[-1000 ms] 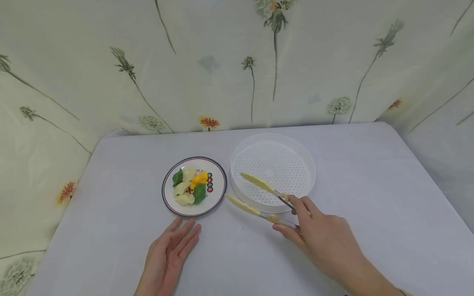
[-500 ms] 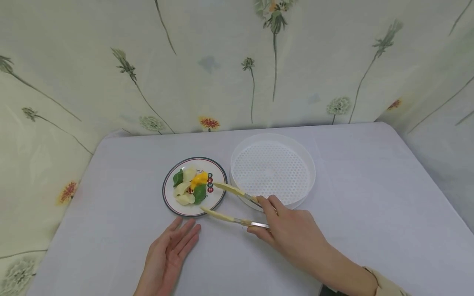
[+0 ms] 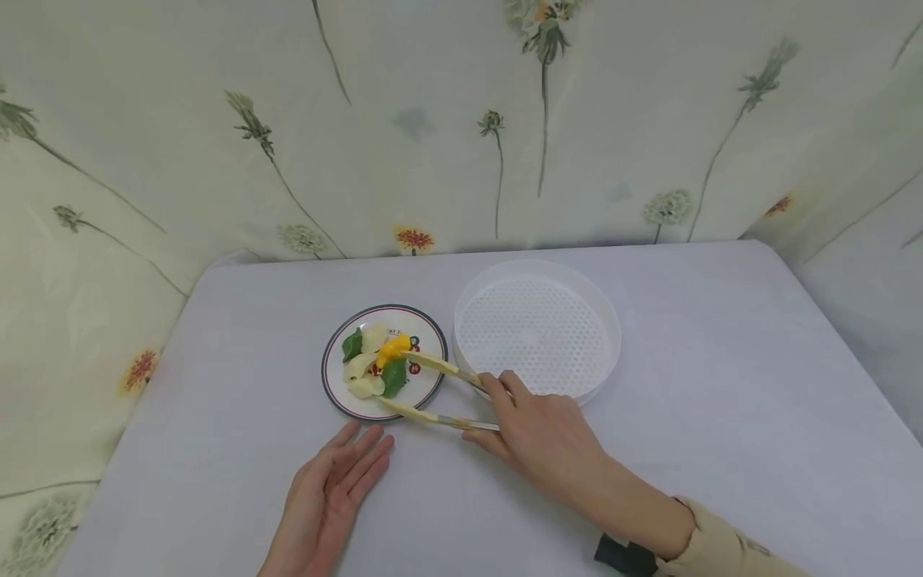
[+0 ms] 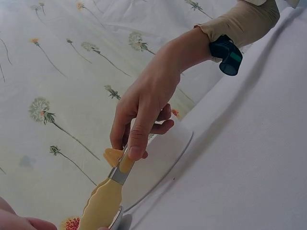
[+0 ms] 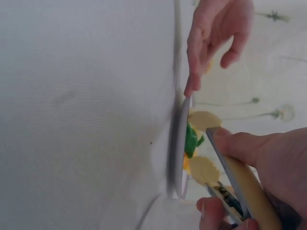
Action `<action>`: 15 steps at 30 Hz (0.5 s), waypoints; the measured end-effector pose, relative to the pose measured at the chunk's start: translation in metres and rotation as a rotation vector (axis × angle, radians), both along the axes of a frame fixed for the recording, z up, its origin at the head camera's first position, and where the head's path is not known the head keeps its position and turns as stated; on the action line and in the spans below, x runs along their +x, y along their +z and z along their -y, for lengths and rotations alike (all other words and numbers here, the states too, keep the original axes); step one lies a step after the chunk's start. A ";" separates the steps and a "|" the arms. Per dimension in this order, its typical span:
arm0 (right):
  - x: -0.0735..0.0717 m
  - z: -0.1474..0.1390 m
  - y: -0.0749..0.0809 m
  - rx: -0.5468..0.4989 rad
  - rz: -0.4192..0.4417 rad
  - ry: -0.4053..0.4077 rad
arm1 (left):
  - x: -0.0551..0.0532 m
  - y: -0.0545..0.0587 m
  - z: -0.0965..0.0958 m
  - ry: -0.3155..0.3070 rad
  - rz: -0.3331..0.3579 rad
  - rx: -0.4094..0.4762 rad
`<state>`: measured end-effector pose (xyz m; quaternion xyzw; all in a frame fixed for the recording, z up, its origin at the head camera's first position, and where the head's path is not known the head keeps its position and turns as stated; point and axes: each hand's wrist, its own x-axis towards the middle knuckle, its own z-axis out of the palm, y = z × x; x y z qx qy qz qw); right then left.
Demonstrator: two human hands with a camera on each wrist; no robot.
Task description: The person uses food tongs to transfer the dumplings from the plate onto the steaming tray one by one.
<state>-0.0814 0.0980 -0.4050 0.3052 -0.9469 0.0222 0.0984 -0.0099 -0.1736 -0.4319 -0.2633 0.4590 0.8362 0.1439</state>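
My right hand (image 3: 541, 441) grips a pair of tongs (image 3: 437, 365) with cream-coloured heads. Spread apart, the two tips reach over the plate's right side, one by a yellow piece (image 3: 392, 349), the other low near the front rim. A green pepper-like piece (image 3: 393, 377) lies between them. Several pale rounded pieces (image 3: 360, 367) and a second green piece (image 3: 352, 344) share the white plate (image 3: 425, 393). My left hand (image 3: 328, 497) lies palm inward with straight fingers, its fingertips at the plate's front rim. In the right wrist view the left fingertips (image 5: 193, 82) meet that rim.
A white round tray (image 3: 537, 328) with a perforated bottom stands right of the plate, partly behind the right hand. A white cloth (image 3: 692, 344) covers the table. Flower-printed fabric (image 3: 447, 176) rises behind. A dark device (image 3: 626, 554) sits at the right wrist.
My right hand has moved left with the tongs, from the white tray to over the plate. The left hand stays at the plate's front edge.
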 end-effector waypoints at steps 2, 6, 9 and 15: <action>-0.001 0.002 0.000 0.002 0.014 -0.003 | 0.000 0.000 0.000 0.001 0.006 0.000; -0.003 0.006 0.001 -0.006 0.012 0.007 | 0.000 0.000 0.000 0.008 0.007 -0.002; -0.005 0.008 0.001 -0.010 -0.009 0.026 | 0.000 0.000 0.000 0.010 0.007 0.000; -0.006 0.007 0.001 -0.017 -0.011 0.032 | 0.000 0.000 0.000 0.000 0.007 -0.005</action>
